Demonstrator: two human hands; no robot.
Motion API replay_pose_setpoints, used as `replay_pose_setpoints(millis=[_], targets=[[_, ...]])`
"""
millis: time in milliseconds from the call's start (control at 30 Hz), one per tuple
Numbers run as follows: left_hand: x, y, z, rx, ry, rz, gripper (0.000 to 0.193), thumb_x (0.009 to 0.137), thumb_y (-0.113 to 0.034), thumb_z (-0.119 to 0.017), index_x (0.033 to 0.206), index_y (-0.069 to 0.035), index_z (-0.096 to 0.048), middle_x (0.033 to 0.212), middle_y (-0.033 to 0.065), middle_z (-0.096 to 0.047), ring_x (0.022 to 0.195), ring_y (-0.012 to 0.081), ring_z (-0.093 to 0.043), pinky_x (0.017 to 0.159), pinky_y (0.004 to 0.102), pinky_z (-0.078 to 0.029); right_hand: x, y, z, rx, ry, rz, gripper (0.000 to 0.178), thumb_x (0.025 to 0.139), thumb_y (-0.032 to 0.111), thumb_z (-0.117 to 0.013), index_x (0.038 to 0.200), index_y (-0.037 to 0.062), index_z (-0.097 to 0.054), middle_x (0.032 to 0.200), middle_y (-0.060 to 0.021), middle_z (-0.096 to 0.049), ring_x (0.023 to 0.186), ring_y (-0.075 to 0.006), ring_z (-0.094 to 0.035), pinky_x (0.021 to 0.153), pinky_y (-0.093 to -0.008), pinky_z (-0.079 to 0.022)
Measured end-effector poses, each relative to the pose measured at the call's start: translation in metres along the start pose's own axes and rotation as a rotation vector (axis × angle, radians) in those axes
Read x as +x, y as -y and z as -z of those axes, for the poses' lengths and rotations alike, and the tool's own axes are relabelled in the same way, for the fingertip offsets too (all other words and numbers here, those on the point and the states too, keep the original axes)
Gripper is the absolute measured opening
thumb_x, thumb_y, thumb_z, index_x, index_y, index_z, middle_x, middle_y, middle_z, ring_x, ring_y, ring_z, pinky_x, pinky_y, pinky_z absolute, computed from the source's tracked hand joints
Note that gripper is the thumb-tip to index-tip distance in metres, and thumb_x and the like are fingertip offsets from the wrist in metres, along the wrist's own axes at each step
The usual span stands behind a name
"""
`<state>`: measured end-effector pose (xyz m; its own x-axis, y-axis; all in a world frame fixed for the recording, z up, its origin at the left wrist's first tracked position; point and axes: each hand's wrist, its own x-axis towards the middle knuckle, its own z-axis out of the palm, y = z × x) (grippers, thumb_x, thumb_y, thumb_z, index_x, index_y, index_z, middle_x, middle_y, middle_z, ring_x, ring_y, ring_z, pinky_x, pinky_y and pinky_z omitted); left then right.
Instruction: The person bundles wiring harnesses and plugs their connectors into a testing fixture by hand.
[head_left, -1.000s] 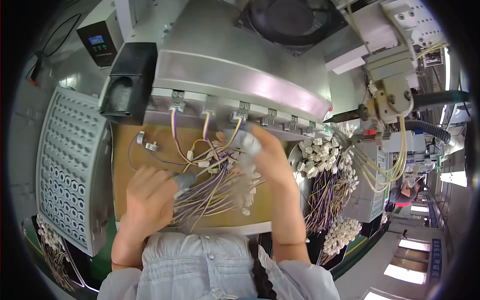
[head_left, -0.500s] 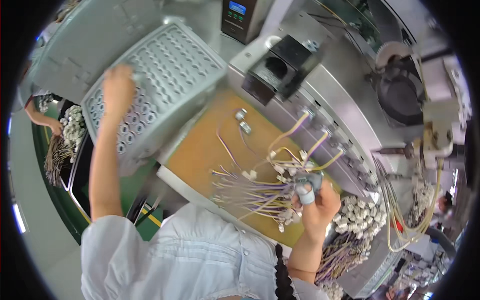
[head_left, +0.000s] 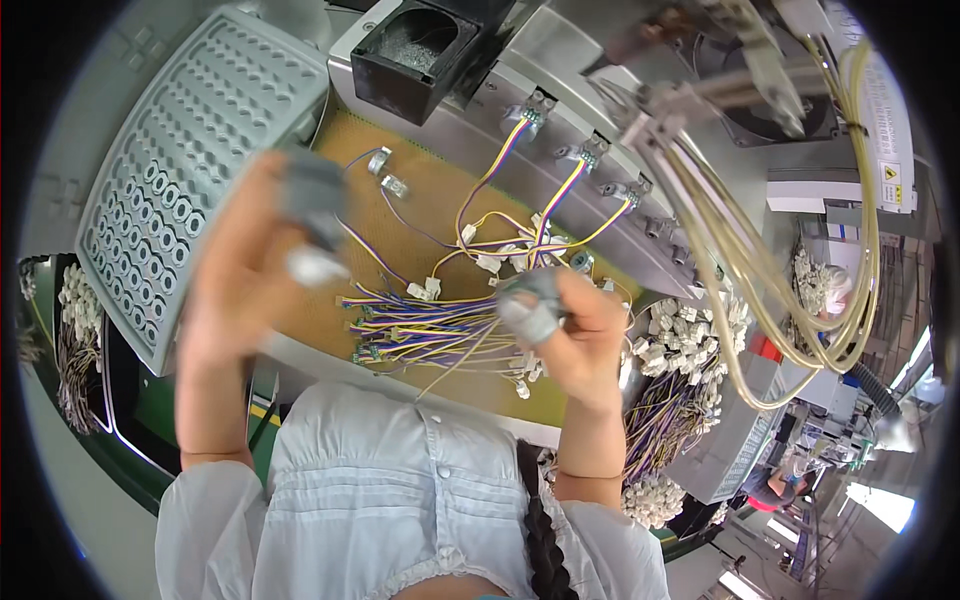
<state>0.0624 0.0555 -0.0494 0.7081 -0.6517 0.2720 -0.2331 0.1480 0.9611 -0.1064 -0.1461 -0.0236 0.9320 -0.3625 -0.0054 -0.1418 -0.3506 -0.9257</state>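
My left hand (head_left: 235, 270) is raised between the grey tray (head_left: 200, 75) and the bench mat (head_left: 400, 230), smeared by motion. Grey covers sit on its thumb and index finger; whether anything is between them cannot be made out. My right hand (head_left: 585, 345), with similar covers, is closed in a pinch over a bundle of thin coloured wires (head_left: 430, 325) with small connectors. What it pinches is hidden. A small round part (head_left: 581, 262) shows just beyond its fingers. Several round metal parts (head_left: 145, 255) fill the tray's near pockets.
Wired round parts sit along a metal fixture (head_left: 475, 110) at the back, beside a black open box (head_left: 415, 50). Pale tubes (head_left: 760, 385) loop down at the right. White-connector wire bundles (head_left: 690, 350) lie right of my right hand. Two loose metal pieces (head_left: 387, 172) rest on the mat.
My left hand has come away from the tray, rightward toward the mat. The view has shifted, so the tray and fixture appear farther left. My right hand stays pinched over the wires.
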Motion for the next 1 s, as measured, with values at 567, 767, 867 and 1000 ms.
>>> replay_pose_setpoints(millis=[567, 767, 867, 1000], targets=[[0.016, -0.019, -0.066, 0.121, 0.387, -0.076, 0.032, 0.059, 0.008, -0.06, 0.09, 0.001, -0.062, 0.087, 0.0117, -0.058, 0.078, 0.0229, -0.059, 0.067, 0.03, -0.048, 0.003, 0.014, 0.028, 0.289, 0.403, -0.385, 0.012, 0.076, 0.011, -0.065, 0.077, -0.0004, -0.061, 0.058, -0.0026, -0.056, 0.046, -0.0054, -0.049, 0.041, -0.0199, -0.035], [-0.001, -0.01, -0.084, 0.222, 0.188, -0.214, 0.03, 0.057, 0.008, -0.06, 0.086, 0.0, -0.061, 0.083, 0.011, -0.058, 0.074, 0.0244, -0.059, 0.064, 0.0325, -0.047, 0.004, 0.008, 0.022, 0.58, 0.265, -0.521, 0.015, 0.075, 0.012, -0.066, 0.075, -0.0015, -0.059, 0.058, -0.0046, -0.058, 0.047, -0.0067, -0.052, 0.041, -0.019, -0.038], [0.01, -0.017, -0.08, 0.327, 0.319, -0.315, 0.029, 0.057, 0.006, -0.062, 0.085, 0.0, -0.06, 0.081, 0.0106, -0.056, 0.071, 0.0244, -0.057, 0.061, 0.0331, -0.046, 0.003, -0.011, 0.025, 0.698, 0.272, -0.553, 0.018, 0.075, 0.015, -0.067, 0.078, -0.0019, -0.06, 0.062, -0.0057, -0.06, 0.051, -0.008, -0.055, 0.044, -0.0191, -0.041], [0.03, 0.005, -0.08, 0.12, 0.487, -0.269, 0.025, 0.058, 0.001, -0.066, 0.081, -0.001, -0.059, 0.084, 0.0111, -0.053, 0.073, 0.0237, -0.056, 0.06, 0.033, -0.045, 0.003, -0.015, 0.02, 0.511, 0.325, -0.182, 0.031, 0.072, 0.022, -0.068, 0.089, -0.003, -0.06, 0.069, -0.0068, -0.062, 0.057, -0.0105, -0.058, 0.048, -0.0215, -0.046]])
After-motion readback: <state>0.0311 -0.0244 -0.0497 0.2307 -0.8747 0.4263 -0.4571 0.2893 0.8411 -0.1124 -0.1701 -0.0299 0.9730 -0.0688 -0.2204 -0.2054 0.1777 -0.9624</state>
